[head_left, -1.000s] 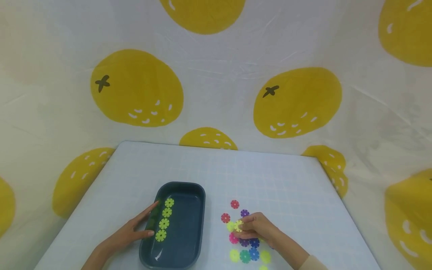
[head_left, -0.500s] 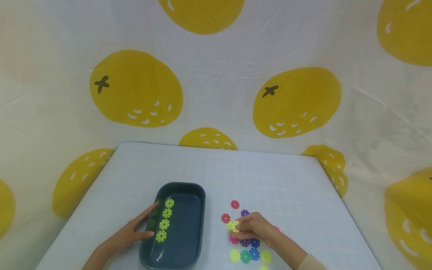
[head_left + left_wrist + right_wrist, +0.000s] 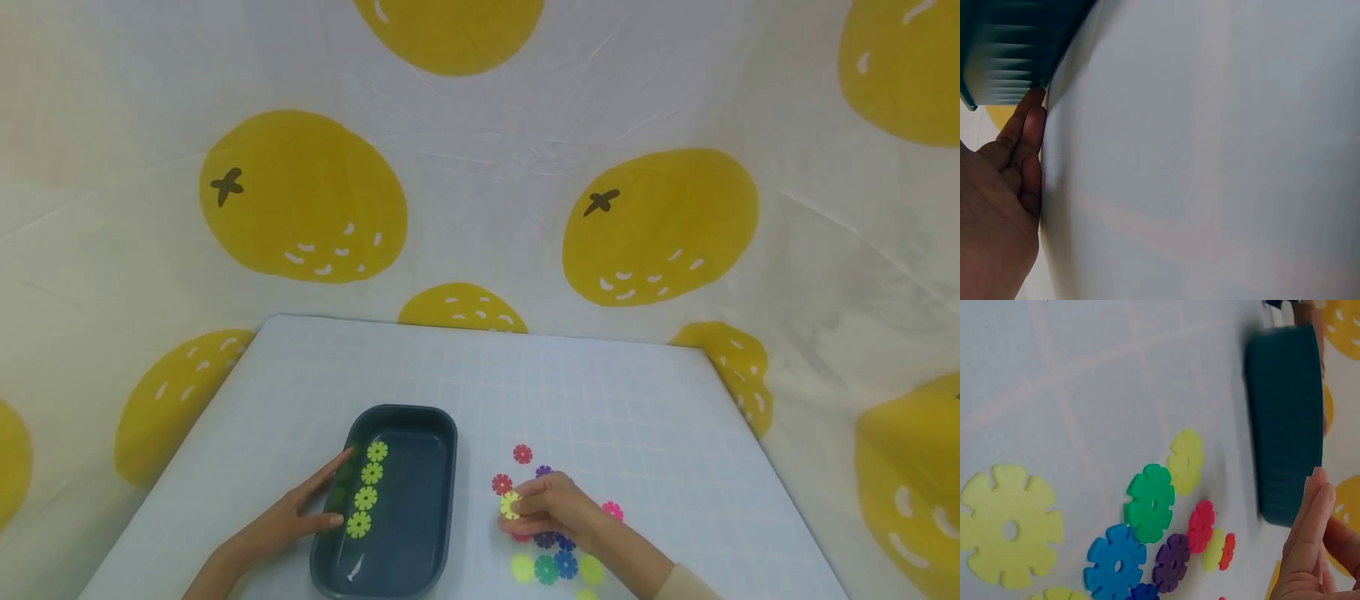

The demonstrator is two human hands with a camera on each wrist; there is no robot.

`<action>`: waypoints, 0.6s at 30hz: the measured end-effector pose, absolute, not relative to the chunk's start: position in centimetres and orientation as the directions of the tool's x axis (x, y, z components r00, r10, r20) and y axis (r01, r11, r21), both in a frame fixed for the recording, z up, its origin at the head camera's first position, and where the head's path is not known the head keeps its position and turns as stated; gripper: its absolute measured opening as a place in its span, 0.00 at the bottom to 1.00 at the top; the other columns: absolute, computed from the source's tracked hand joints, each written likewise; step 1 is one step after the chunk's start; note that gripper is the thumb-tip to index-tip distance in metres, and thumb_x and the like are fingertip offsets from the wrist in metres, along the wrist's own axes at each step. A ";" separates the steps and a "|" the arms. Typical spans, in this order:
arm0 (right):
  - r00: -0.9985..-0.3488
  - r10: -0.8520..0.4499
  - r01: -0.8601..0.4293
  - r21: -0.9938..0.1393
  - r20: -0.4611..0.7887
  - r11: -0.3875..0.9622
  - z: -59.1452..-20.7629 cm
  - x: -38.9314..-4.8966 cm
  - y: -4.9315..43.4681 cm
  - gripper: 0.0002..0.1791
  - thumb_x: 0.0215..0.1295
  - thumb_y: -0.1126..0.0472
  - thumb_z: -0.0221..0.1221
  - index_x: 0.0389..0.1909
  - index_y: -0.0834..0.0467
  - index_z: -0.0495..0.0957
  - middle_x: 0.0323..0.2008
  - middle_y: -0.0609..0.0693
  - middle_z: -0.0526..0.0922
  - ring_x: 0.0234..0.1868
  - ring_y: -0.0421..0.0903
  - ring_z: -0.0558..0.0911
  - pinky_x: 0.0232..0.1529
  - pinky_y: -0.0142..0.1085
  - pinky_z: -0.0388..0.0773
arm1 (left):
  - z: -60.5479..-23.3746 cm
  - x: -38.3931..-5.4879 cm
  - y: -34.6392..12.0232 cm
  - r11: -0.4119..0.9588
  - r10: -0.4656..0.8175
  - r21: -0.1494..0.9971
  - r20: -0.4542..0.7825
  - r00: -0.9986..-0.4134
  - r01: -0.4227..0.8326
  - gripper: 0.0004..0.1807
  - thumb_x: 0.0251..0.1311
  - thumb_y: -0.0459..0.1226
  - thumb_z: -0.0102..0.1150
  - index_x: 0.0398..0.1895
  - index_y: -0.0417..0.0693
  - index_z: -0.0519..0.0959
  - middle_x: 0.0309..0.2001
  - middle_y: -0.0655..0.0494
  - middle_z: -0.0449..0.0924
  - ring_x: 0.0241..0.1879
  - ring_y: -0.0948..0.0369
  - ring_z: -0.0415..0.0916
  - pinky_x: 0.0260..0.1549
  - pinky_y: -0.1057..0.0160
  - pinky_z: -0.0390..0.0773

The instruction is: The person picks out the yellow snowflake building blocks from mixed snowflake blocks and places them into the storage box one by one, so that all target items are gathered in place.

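The right hand (image 3: 551, 504) is to the right of the tray (image 3: 411, 517), on the other side of its right wall. Its thumb and fingers pinch one yellow disc (image 3: 511, 505) at their tips; in the head view this disc is at the side of the hand which faces the tray, apart from the wall. How high it is above the table (image 3: 615, 417), I cannot tell, and the right wrist view does not show it.

So the tray lies to the left of these pinching fingers. Its long axis goes from near the person to the far side, leaning a little to the right at the far end. Inside it, along the left wall, four yellow discs (image 3: 365, 498) make a row in this same direction, and the floor between this row and the right wall is bare.

The left hand (image 3: 288, 517) is nearer to the tray: it touches the left rim, with thumb and index finger spread apart and no disc between them.

Right of the tray, around the right hand, lie loose discs: red (image 3: 522, 454), green (image 3: 546, 570), blue (image 3: 567, 565) and pink (image 3: 612, 510), among others.
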State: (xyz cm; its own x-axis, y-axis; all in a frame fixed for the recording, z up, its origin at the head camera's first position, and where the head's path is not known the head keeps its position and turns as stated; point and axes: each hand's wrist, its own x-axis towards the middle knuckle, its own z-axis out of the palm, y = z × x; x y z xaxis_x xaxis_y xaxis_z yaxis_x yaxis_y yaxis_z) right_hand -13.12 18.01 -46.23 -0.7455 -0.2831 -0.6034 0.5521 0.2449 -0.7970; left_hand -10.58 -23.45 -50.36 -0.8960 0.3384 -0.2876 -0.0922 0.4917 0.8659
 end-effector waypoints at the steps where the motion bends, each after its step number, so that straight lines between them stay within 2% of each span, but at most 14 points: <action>1: -0.746 -0.279 0.553 -0.796 -0.605 0.246 -46.2 -13.1 17.9 0.16 0.63 0.63 0.65 0.49 0.66 0.81 0.38 0.55 0.88 0.40 0.49 0.89 0.41 0.27 0.83 | -50.4 -10.6 -23.5 0.494 0.339 0.865 -0.288 -0.895 -0.091 0.47 0.63 0.44 0.64 0.80 0.65 0.47 0.80 0.44 0.39 0.76 0.33 0.36 0.64 0.22 0.48; 8: -0.737 -0.273 0.567 -0.785 -0.618 0.249 -45.9 -12.7 17.3 0.15 0.62 0.62 0.66 0.48 0.65 0.82 0.39 0.54 0.89 0.40 0.49 0.89 0.38 0.25 0.81 | -50.4 -10.6 -23.5 0.494 0.340 0.863 -0.302 -0.891 -0.105 0.47 0.64 0.45 0.63 0.80 0.66 0.47 0.80 0.45 0.38 0.77 0.34 0.36 0.66 0.23 0.46; 18: -0.730 -0.285 0.578 -0.783 -0.622 0.230 -45.6 -12.2 16.3 0.17 0.61 0.64 0.67 0.49 0.66 0.81 0.39 0.56 0.88 0.42 0.50 0.89 0.41 0.26 0.82 | -50.6 -10.6 -23.5 0.492 0.340 0.864 -0.307 -0.889 -0.110 0.47 0.63 0.46 0.64 0.80 0.68 0.46 0.81 0.47 0.37 0.77 0.36 0.34 0.66 0.23 0.43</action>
State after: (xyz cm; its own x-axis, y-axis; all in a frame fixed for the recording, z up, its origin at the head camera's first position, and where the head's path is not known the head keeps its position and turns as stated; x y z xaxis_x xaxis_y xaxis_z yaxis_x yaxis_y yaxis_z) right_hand -12.24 16.30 -45.60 -0.7295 -0.2850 -0.6218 0.5777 0.2300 -0.7832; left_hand -10.64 -23.46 -50.61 -0.8887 0.3405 -0.3070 -0.1099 0.4918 0.8637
